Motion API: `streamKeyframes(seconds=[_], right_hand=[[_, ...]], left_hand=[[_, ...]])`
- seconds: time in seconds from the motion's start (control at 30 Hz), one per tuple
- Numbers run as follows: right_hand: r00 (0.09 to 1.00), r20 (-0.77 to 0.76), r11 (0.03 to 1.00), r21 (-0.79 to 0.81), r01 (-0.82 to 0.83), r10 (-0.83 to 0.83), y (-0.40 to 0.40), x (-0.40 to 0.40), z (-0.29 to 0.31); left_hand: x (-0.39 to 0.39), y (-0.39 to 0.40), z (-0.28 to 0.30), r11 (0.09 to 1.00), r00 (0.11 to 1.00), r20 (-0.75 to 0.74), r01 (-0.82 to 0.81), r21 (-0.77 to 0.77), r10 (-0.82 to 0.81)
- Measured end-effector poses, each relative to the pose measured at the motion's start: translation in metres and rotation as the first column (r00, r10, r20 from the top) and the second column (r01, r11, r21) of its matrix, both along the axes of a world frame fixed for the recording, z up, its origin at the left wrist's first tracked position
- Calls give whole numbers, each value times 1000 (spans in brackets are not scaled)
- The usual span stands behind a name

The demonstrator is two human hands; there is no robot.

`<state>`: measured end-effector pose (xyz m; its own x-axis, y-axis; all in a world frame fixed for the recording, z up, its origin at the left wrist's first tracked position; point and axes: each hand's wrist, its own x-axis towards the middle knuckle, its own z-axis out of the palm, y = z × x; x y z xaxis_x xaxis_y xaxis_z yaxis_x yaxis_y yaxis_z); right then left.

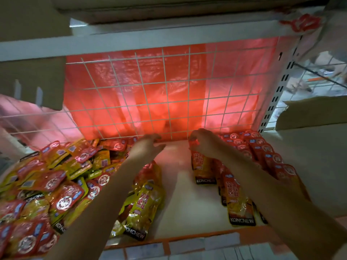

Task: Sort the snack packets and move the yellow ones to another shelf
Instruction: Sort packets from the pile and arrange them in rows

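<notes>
A jumbled pile of red and yellow snack packets (pixel 56 177) covers the left half of the white shelf (pixel 184 194). A yellow packet (pixel 144 207) lies at the pile's right edge, near the front. On the right, red packets (pixel 261 149) stand in neat overlapping rows. My left hand (pixel 148 145) reaches to the back of the shelf with fingers spread, holding nothing. My right hand (pixel 202 140) is at the back of the rows, fingers pinched on the top of a red packet (pixel 200 162).
A white wire grid (pixel 169 94) with red plastic sheeting behind it closes the back. A shelf board (pixel 131 42) runs overhead with cardboard boxes (pixel 32 77) at the left. A perforated upright (pixel 277 94) stands at the right; a cardboard flap (pixel 311 113) lies beyond it.
</notes>
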<state>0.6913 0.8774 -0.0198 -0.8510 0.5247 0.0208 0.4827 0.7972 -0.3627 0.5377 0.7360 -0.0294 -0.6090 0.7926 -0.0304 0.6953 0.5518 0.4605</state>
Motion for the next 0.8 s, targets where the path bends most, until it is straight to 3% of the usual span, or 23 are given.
streamKeyframes(seconds=[0.07,0.17,0.27,0.37,0.43,0.57,0.8], right_hand=[[997,25,998,-14,-69,69,-17,-16,-1],[988,69,989,-67,-134,138,-42,-38,-4],[972,140,976,-138,-167,186,-68,-55,-7],[953,222,975,-119,-186,209,-94,-67,-17],[951,256,983,-97,-154,174,-107,-72,-28],[964,248,994,-70,-80,95,-124,-73,-38],[984,175,999,16,-31,28,-147,-67,-44]], left_hand=[[-6,-30,2,993,992,-122,3,-116,-17],[-14,-71,7,970,986,-161,-72,-233,35],[-22,-105,-1,973,967,-231,-153,-172,111],[-19,-130,-8,933,947,-255,-260,-249,196],[-13,-141,-12,929,935,-266,-297,-220,235],[1,-156,-21,927,902,-302,-357,-116,310],[31,-162,-30,858,849,-359,-475,-197,388]])
